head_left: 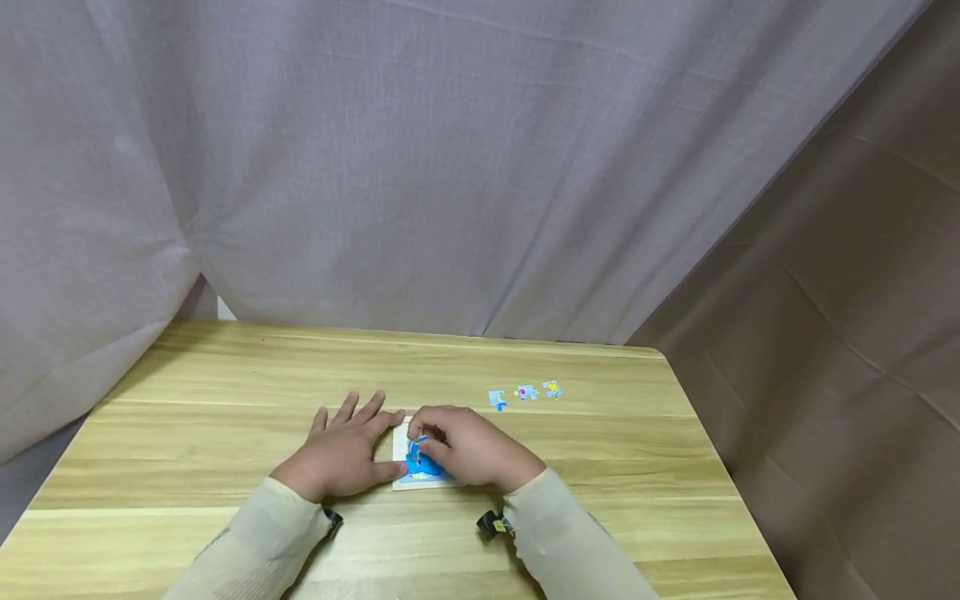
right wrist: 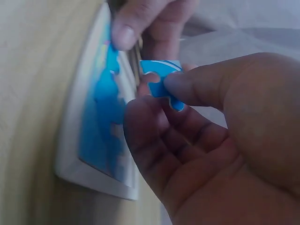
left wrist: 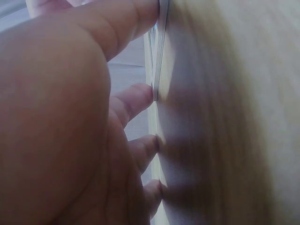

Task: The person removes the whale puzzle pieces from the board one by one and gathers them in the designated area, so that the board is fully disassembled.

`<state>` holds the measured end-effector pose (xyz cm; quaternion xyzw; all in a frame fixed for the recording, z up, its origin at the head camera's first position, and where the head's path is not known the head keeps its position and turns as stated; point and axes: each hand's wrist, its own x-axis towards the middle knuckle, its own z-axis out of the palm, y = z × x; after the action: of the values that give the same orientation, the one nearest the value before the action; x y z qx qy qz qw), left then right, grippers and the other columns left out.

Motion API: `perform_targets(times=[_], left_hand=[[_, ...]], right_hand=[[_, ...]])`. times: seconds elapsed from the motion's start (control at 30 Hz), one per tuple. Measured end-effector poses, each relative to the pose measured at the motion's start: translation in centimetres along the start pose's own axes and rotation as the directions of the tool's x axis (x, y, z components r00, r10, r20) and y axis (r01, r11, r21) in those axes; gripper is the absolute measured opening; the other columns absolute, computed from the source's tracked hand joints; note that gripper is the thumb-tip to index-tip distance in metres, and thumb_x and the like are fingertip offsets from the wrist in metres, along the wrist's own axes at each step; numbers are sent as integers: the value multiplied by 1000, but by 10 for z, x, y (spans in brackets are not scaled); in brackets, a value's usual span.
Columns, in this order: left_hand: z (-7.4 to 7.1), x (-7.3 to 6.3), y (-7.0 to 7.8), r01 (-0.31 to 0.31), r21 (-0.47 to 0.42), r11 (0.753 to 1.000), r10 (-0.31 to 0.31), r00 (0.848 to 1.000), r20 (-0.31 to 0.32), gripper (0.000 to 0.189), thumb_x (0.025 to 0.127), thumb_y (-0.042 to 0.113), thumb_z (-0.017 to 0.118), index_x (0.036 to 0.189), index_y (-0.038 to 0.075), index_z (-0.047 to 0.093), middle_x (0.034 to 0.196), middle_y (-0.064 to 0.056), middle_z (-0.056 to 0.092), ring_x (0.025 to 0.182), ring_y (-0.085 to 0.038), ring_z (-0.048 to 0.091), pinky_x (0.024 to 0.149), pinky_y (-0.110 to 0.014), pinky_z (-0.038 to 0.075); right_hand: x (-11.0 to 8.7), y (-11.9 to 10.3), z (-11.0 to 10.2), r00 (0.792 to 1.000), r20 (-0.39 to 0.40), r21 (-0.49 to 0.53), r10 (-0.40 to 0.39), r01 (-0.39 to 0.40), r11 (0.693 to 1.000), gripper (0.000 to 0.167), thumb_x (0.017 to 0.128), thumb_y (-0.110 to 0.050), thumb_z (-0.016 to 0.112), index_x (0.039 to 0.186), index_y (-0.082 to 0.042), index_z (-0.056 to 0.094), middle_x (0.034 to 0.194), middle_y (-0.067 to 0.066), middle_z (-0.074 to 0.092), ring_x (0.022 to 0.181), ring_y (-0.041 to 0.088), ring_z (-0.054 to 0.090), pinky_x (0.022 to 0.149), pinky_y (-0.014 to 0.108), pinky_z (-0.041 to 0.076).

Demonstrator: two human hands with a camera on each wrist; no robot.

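A small jigsaw puzzle in a pale tray (head_left: 401,442) lies on the wooden table, its lower rows filled with blue pieces. My left hand (head_left: 341,454) lies flat with fingers spread at the tray's left side, its thumb resting on the lower left edge. In the left wrist view, the thumb (left wrist: 126,28) and fingertips meet the tray edge and tabletop. My right hand (head_left: 480,450) is over the tray. Between thumb and fingers it pinches a blue puzzle piece (right wrist: 157,77) with white curved lines, held up off the picture. The right hand hides the tray's right part.
Three loose light-blue puzzle pieces lie beyond the tray to the right: one with a blue knob (head_left: 497,399), one with a pink swirl (head_left: 527,392), one with a yellow sun (head_left: 552,388). A grey curtain (head_left: 420,167) hangs behind the table (head_left: 600,467).
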<state>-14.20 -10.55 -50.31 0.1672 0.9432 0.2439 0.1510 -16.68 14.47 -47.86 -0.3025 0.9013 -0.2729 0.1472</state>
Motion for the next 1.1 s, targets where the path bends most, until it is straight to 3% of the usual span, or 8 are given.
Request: perform_targets(times=[0.17,0.43,0.57,0.77,1.1], left_hand=[[-1,-1,2,-1,-2,1000,1,1000,1,87,100,71,74,172,31,48,189,-11,20,175,-52,6,130,-87,2],[0,0,1,-14,-27,1000,14,1000,-5,89,98,71,75,172,29,49,189,-13,22,174,-54,7,130,-88,1],[0,0,1,-15,-31,999,15,1000,-4,89,98,72,75,172,29,49,189,-13,21,174,-54,6,130,-88,0],[0,-1,1,-8,-8,1000,8,1000,6,88,99,73,73,173,32,46,190,-10,20,175,-52,7,130,-87,3],[0,-2,1,-9,-20,1000,9,1000,9,88,99,72,73,173,32,46,190,-10,18,175,-52,4,131,-86,1]], right_hand=[[-10,-2,-14,999,-41,7,19,-18,1000,18,116,-20,65,124,-31,75,99,-13,69,88,7,60,83,27,55],[-28,-7,-36,985,-165,26,54,-50,998,18,113,-17,67,126,-21,79,104,-13,74,93,8,67,85,29,59],[-37,-5,-44,969,-228,77,98,-82,994,10,110,-19,74,119,-23,76,101,-14,75,93,7,69,85,28,61],[-49,2,-55,938,-307,136,159,-122,983,12,107,-17,78,112,-28,76,99,-13,73,93,12,68,85,29,60],[-65,26,-77,902,-321,238,289,-218,946,7,107,-17,78,112,-22,79,91,0,74,81,17,69,73,30,59]])
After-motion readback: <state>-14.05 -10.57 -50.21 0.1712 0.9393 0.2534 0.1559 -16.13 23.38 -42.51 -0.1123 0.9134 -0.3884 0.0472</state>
